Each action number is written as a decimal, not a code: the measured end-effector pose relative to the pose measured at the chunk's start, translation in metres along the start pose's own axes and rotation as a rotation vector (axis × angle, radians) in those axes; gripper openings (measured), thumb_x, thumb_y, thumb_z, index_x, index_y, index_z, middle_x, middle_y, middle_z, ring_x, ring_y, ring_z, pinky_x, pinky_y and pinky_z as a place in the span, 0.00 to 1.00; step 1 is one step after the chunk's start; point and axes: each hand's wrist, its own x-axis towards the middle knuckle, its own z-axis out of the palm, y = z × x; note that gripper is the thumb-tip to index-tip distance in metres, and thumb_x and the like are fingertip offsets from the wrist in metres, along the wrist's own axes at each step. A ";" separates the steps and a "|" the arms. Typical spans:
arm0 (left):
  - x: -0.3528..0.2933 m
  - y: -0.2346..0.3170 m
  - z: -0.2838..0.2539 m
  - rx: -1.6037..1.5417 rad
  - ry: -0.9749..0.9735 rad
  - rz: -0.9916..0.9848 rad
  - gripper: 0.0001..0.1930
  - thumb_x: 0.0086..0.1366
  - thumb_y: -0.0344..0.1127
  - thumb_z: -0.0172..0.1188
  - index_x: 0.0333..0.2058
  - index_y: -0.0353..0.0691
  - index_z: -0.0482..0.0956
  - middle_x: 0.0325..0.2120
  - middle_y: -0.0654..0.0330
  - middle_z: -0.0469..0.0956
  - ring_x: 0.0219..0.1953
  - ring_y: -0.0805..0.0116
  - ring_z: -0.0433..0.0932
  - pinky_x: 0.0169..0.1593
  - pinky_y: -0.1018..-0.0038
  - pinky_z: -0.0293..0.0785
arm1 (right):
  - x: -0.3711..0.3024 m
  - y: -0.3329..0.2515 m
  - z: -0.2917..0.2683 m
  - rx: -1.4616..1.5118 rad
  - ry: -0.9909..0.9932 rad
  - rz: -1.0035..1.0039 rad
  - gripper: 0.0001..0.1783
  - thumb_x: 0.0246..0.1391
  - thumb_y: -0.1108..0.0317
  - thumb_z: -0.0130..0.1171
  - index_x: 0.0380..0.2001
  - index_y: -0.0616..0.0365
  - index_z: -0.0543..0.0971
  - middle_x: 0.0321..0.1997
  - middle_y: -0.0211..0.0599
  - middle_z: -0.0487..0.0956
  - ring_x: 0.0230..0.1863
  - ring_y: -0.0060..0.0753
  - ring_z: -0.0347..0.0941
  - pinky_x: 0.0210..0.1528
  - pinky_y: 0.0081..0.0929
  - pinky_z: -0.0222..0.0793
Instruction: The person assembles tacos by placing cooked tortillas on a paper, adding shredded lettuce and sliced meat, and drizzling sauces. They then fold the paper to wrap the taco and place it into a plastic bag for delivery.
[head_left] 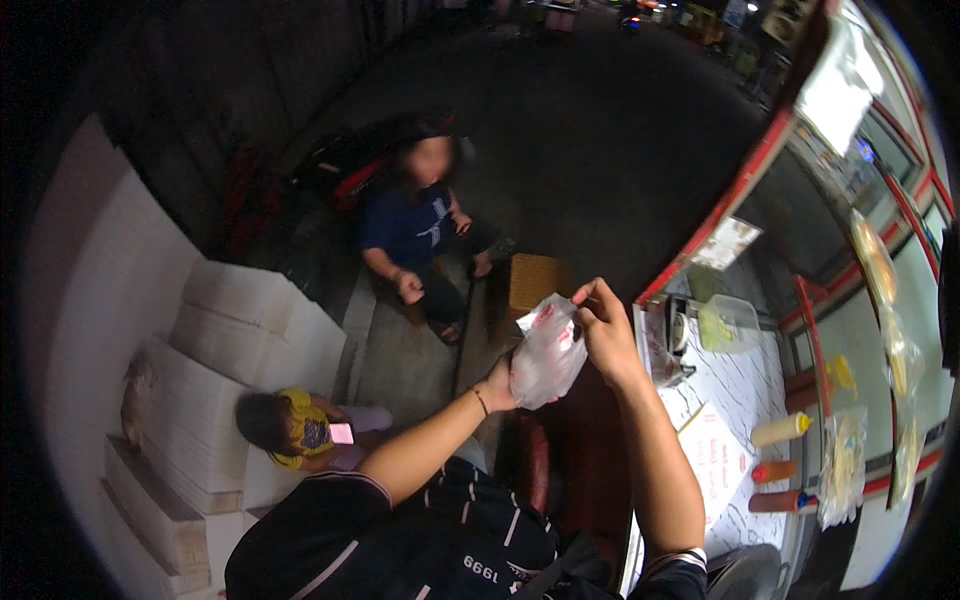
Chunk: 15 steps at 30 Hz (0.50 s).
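Both of your hands hold the plastic bag (547, 352) above the surface (735, 400): left hand (497, 385) cupped beneath, right hand (603, 325) pinching its top edge; it looks light, soft and crinkly.

- A street stall's counter (735, 375), its top covered in a pale sheet with a dark scribbled pattern, runs along the right side under a red-trimmed frame.
- Three squeeze bottles lie on their sides near its outer edge: a pale yellow bottle (782, 429), an orange-red bottle (773, 471) just beside it, and a brown bottle (776, 501) closest to the wearer.
- A white printed card (715, 458) rests flat beside the bottles.
- A clear plastic container (728, 324) holding something yellow-green sits at the far end, near a dark metal appliance (672, 345).
- A clear bag (842, 470) of pale food stands at the counter's outer rim.
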 end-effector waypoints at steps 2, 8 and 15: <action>0.014 0.011 -0.045 -0.050 0.015 0.028 0.31 0.72 0.63 0.45 0.63 0.51 0.73 0.59 0.57 0.78 0.57 0.52 0.79 0.57 0.43 0.78 | 0.036 0.033 0.019 -0.117 -0.021 -0.078 0.09 0.61 0.82 0.50 0.43 0.59 0.70 0.37 0.38 0.75 0.39 0.30 0.73 0.43 0.30 0.69; 0.008 0.025 -0.115 -0.257 0.084 0.044 0.34 0.72 0.67 0.47 0.65 0.49 0.71 0.63 0.56 0.74 0.63 0.50 0.74 0.61 0.40 0.74 | 0.109 0.071 0.083 -0.631 -0.181 -0.242 0.23 0.54 0.79 0.60 0.52 0.64 0.65 0.48 0.66 0.78 0.50 0.75 0.75 0.46 0.59 0.72; 0.003 0.058 -0.142 -0.242 0.234 0.012 0.30 0.69 0.64 0.50 0.60 0.52 0.75 0.59 0.57 0.78 0.60 0.48 0.76 0.59 0.40 0.74 | 0.152 0.093 0.123 -0.830 -0.263 -0.269 0.18 0.60 0.73 0.56 0.52 0.62 0.67 0.48 0.65 0.75 0.46 0.70 0.78 0.42 0.54 0.77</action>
